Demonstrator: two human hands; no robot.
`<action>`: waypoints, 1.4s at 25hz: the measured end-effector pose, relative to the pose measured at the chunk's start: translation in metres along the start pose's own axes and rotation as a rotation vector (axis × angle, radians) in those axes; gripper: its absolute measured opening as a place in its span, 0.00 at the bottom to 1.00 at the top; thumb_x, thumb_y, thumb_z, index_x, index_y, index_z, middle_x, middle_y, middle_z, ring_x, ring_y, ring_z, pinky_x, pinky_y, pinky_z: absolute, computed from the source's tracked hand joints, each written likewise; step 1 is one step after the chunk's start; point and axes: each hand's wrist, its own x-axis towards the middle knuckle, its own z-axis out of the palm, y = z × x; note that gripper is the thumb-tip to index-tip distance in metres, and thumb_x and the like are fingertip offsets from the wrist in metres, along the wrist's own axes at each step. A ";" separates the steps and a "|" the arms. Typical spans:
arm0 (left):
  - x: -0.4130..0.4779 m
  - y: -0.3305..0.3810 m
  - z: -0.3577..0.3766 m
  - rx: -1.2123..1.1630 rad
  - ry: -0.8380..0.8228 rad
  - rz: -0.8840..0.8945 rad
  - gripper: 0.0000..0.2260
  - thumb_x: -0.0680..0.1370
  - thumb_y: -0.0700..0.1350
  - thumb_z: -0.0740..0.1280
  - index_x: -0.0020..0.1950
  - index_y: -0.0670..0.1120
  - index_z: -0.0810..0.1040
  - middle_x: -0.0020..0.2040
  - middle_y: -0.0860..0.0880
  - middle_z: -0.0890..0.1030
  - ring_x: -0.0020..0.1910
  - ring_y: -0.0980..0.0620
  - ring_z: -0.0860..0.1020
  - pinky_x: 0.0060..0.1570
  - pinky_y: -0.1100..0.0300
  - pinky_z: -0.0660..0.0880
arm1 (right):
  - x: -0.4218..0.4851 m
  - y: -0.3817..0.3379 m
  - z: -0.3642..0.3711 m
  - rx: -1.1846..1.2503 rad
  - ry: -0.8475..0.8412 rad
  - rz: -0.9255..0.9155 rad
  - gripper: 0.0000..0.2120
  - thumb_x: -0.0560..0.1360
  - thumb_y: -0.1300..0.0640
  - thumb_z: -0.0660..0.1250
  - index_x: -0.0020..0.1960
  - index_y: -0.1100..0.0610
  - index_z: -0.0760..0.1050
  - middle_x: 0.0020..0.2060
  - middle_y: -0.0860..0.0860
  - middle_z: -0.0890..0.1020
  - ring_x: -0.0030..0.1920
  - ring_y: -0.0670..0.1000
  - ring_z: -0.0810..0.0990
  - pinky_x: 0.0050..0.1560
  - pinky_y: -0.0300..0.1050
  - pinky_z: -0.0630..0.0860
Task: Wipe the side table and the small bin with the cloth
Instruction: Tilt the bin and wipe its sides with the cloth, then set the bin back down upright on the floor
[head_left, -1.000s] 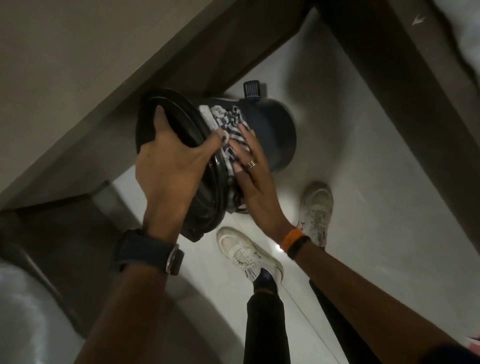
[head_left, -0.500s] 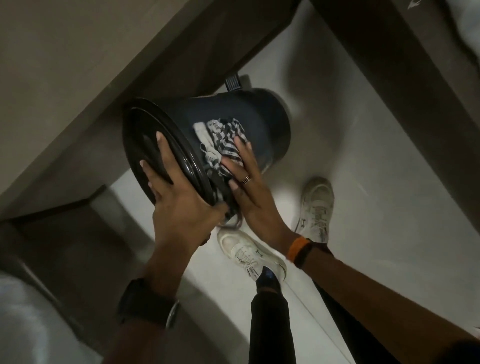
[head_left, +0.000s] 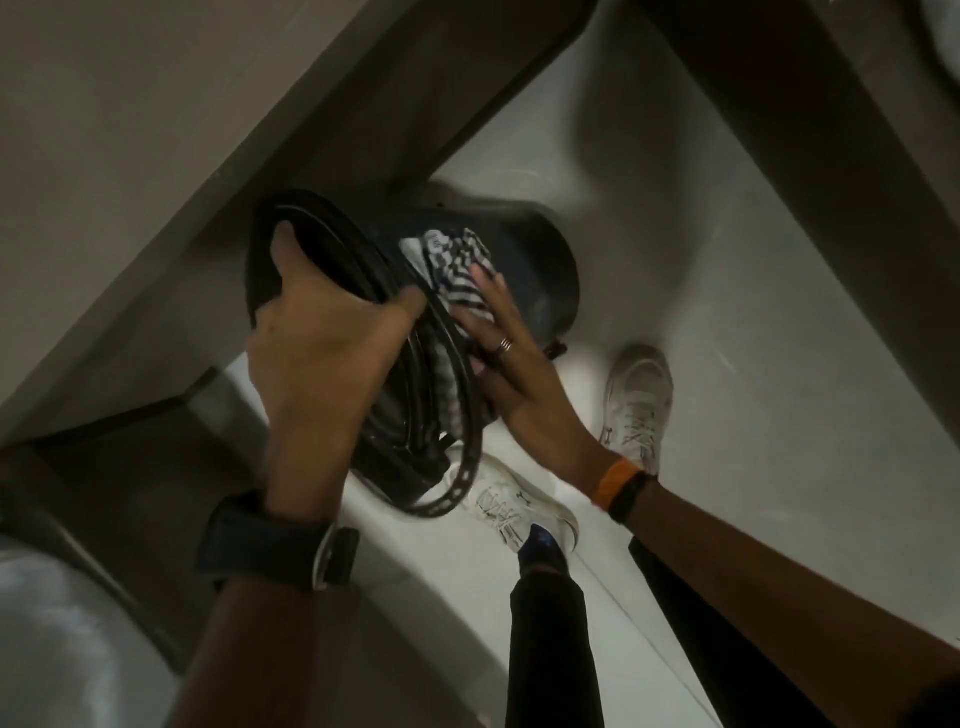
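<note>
A small dark bin (head_left: 540, 265) is held tilted on its side above the pale floor, lid end toward me. My left hand (head_left: 322, 353) grips its black lid rim (head_left: 291, 228), thumb hooked over the edge. My right hand (head_left: 504, 364), with a ring on one finger, presses a black-and-white striped cloth (head_left: 457, 265) flat against the bin's side wall. Part of the cloth trails down behind the rim. The bin's pedal pokes out below my right hand.
A brown wooden side table edge (head_left: 363, 130) runs diagonally just behind the bin. Dark furniture (head_left: 810, 156) borders the right. My two white shoes (head_left: 639, 400) stand on the white floor (head_left: 779, 467) under the bin. A white rounded object (head_left: 57, 639) sits at the lower left.
The bin has been turned in my hands, so the pedal went from the top to the underside. My left hand moved from flat on the lid to gripping the rim. The cloth stays on the wall.
</note>
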 end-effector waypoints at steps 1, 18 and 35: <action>0.002 0.000 -0.002 -0.017 0.009 0.015 0.44 0.69 0.64 0.74 0.81 0.53 0.60 0.68 0.44 0.79 0.65 0.40 0.78 0.61 0.50 0.75 | -0.004 0.003 -0.001 -0.072 -0.022 -0.037 0.24 0.86 0.55 0.58 0.81 0.44 0.62 0.86 0.46 0.50 0.88 0.58 0.45 0.86 0.67 0.53; -0.036 -0.025 0.030 0.110 -0.149 0.108 0.63 0.59 0.65 0.75 0.80 0.60 0.33 0.84 0.37 0.44 0.80 0.30 0.56 0.71 0.30 0.62 | 0.040 0.052 -0.038 0.036 0.311 0.433 0.24 0.89 0.55 0.51 0.84 0.54 0.53 0.85 0.56 0.55 0.86 0.59 0.57 0.87 0.59 0.57; -0.060 -0.012 0.084 0.304 -0.114 0.406 0.45 0.65 0.68 0.72 0.80 0.64 0.59 0.82 0.41 0.56 0.81 0.30 0.45 0.66 0.15 0.51 | 0.059 0.076 -0.107 -0.252 0.098 0.573 0.15 0.86 0.57 0.63 0.70 0.60 0.77 0.66 0.61 0.83 0.67 0.62 0.82 0.70 0.52 0.78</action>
